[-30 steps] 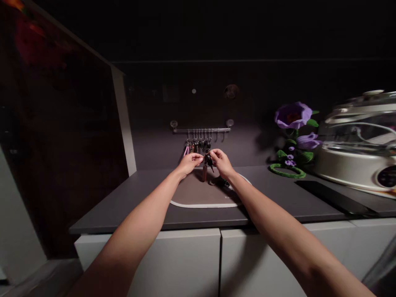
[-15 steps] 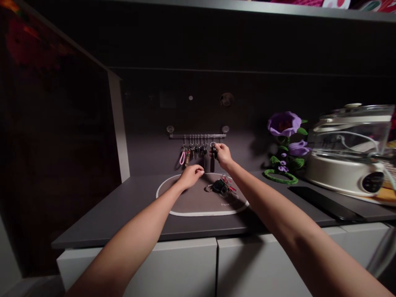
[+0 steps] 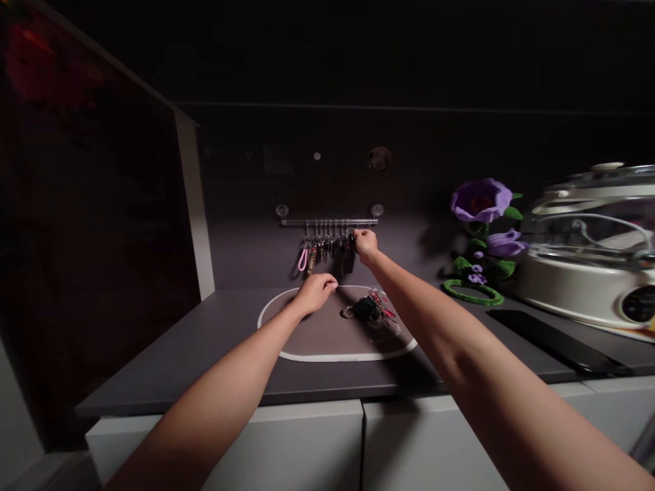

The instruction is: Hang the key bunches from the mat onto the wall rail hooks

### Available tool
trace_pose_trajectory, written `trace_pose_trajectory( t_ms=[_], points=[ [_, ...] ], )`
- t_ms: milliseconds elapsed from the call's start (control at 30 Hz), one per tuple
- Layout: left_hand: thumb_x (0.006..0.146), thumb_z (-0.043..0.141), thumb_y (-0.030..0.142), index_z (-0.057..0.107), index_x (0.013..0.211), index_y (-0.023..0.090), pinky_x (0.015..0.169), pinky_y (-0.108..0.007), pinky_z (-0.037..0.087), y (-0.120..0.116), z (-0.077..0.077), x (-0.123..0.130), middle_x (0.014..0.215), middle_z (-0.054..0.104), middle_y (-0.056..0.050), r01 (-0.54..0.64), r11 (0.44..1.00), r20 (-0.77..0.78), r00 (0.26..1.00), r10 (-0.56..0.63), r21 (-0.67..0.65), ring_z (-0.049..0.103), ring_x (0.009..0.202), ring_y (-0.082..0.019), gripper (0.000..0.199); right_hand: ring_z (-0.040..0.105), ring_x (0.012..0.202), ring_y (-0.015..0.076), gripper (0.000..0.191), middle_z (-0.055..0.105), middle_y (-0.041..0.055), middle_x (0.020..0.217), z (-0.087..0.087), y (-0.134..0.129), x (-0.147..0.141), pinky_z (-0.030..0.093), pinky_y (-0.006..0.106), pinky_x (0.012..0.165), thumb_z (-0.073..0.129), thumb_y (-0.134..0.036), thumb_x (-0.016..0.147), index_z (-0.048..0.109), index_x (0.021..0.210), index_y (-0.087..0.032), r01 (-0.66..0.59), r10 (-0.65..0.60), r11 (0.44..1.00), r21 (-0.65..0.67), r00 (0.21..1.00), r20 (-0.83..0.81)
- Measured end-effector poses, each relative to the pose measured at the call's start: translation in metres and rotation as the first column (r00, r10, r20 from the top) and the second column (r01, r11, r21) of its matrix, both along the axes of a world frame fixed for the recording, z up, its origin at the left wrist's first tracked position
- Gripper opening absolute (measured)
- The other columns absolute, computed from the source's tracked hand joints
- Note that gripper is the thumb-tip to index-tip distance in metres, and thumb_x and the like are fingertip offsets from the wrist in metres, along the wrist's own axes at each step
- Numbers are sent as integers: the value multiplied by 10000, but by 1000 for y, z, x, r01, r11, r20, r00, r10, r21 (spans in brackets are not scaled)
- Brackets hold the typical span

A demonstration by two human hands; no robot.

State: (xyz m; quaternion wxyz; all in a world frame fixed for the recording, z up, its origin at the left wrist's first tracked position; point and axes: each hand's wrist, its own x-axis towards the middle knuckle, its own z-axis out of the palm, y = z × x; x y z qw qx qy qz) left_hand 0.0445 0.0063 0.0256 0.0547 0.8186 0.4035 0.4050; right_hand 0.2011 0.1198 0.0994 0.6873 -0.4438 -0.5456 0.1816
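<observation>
Right up at the wall, right hand (image 3: 365, 244) closed on a dark key fob (image 3: 350, 262) at the right end of a row of hanging keys (image 3: 325, 252), just under a chrome key rail (image 3: 327, 222); forearm raised and stretched forward, wrist nearly level with the rail, back of the hand toward the camera; a pink strap fob (image 3: 303, 260) at the far left end of the row, well apart from that hand.

Lower down, left hand (image 3: 318, 293) curled over the top edge of a dark oval mat (image 3: 327, 341) with a white border; fingers bent and bunched, knuckles up, any small object inside them hidden, so open or gripping cannot be told; forearm angled in from the lower left, low over a grey countertop (image 3: 205, 348).

Just to the right of that hand, a loose key bunch (image 3: 367, 309) lying on the mat, not touching either hand, with red tags at its right side; farther right, an artificial purple flower (image 3: 481, 202) and a cream cooker with a glass lid (image 3: 583, 273), both well apart from the hands.
</observation>
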Motion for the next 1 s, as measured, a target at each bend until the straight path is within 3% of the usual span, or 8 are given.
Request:
trace_pose_trajectory(
  t_ms=[200, 533, 767, 1000],
  points=[
    [776, 464, 212, 656, 783, 139, 624, -220, 390, -2, 2, -1, 730, 661, -32, -23, 1000, -22, 999, 23, -3, 561, 663, -129, 206, 549, 656, 134, 166, 632, 42, 720, -1, -7, -6, 427, 230, 642, 492, -291, 703, 579, 687, -151, 107, -111, 991, -82, 993, -36],
    [781, 447, 214, 646, 768, 142, 624, -218, 391, 1, 0, -2, 714, 657, -28, -17, 1000, -18, 1000, 17, -8, 565, 662, -126, 212, 555, 711, 138, 180, 646, 53, 786, -13, -7, -6, 417, 232, 690, 486, -290, 713, 594, 735, -146, 113, -117, 988, -109, 993, -31],
    [783, 442, 202, 638, 752, 146, 642, -219, 406, 0, 0, -3, 718, 656, -26, -7, 1000, -22, 1000, 6, -30, 572, 669, -125, 206, 545, 717, 119, 201, 635, 47, 821, -20, -1, 0, 418, 222, 701, 480, -300, 727, 590, 785, -142, 44, -46, 996, -79, 999, -29],
    [778, 447, 198, 637, 754, 141, 643, -218, 423, -2, 0, -2, 718, 656, -25, -8, 998, 10, 1000, 9, -66, 575, 672, -123, 200, 539, 710, 116, 219, 618, 24, 734, -21, -5, 5, 424, 232, 719, 496, -308, 716, 590, 811, -134, -28, 28, 998, -60, 1000, 4]
  ],
)
